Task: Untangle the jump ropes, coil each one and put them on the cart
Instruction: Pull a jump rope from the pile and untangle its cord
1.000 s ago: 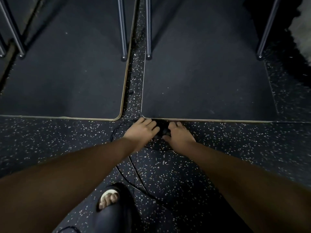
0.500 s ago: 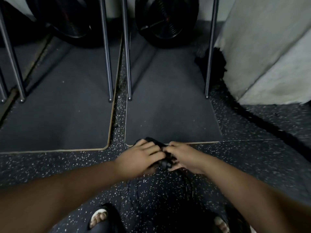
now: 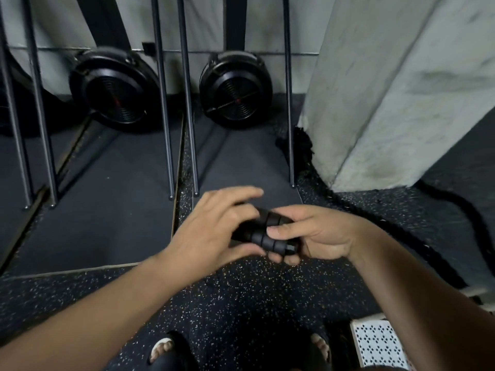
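Observation:
Two black ribbed jump rope handles (image 3: 265, 232) lie side by side between my hands, lifted off the floor at mid-frame. My right hand (image 3: 313, 234) grips their right ends, thumb on top and fingers curled underneath. My left hand (image 3: 214, 226) covers their left ends with fingers spread and bent over them. The cords themselves are too dark to make out against the floor. A white perforated surface (image 3: 377, 344) shows at the bottom right; I cannot tell whether it is the cart.
Speckled black rubber floor (image 3: 241, 298) lies below. Two dark mats (image 3: 107, 210) with metal legs (image 3: 187, 103) stand ahead. Two round black fan-like wheels (image 3: 235, 92) sit at the wall. A concrete pillar (image 3: 388, 89) rises at right, with a thick black rope (image 3: 455, 210) on the floor beside it.
Both hands rose from the floor at the mat edge with the handles. The view tilted up, bringing the wheels, wall and pillar into sight.

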A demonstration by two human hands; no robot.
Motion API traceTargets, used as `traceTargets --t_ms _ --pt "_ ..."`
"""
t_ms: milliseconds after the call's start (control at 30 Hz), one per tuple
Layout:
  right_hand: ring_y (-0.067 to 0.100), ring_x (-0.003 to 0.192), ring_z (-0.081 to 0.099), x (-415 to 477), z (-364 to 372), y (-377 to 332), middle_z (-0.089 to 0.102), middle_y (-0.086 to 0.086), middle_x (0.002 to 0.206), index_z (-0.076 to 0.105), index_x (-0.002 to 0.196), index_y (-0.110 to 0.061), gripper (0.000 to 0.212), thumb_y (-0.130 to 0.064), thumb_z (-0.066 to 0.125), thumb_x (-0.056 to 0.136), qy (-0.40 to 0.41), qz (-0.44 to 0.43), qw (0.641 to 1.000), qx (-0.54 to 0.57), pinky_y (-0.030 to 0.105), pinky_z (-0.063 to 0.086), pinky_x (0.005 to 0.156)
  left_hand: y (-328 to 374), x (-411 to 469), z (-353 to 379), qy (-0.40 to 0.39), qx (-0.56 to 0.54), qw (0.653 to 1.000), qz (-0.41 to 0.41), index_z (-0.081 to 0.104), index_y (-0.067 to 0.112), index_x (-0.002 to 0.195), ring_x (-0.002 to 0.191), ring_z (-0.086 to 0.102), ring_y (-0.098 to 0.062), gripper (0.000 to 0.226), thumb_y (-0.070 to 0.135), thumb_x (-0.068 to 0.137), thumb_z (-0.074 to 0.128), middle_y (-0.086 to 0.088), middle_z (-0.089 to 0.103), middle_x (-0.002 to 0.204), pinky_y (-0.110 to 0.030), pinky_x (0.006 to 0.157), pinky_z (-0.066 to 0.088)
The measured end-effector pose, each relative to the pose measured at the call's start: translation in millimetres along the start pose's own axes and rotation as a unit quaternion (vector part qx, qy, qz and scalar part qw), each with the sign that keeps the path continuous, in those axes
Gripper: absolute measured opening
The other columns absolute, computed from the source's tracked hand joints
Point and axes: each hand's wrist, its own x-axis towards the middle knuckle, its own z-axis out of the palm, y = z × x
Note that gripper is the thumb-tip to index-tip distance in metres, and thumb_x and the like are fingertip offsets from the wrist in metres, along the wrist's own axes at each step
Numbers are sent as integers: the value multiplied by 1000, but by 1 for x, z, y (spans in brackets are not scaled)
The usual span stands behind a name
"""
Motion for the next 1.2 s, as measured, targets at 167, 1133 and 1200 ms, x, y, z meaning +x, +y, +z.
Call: traceTargets --t_ms 167,1133,1200 --pt "28 91 59 -25 32 -25 61 29 132 48 152 2 46 1 53 107 -52 -73 995 -39 25 52 62 17 9 -38 110 -167 956 -215 52 28 136 117 65 -11 41 51 102 54 9 67 126 -36 97 51" --pt "18 76 70 0 35 -16 73 11 104 59 134 -25 39 -1 59 104 331 -169 907 -199 38 52 61 29 15 -46 -159 -179 853 -464 65 13 69 48 51 -11 58 51 109 45 5 54 50 -30 57 39" --pt "6 73 72 -10 25 -14 75 2 97 55 129 -36 36 -11 61 104 337 -50 857 -386 34 57 64 28 16 -60 -144 -167 870 -442 63 13 70 42 43 -9 55 51 107 51 5 47 46 -29 51 36"
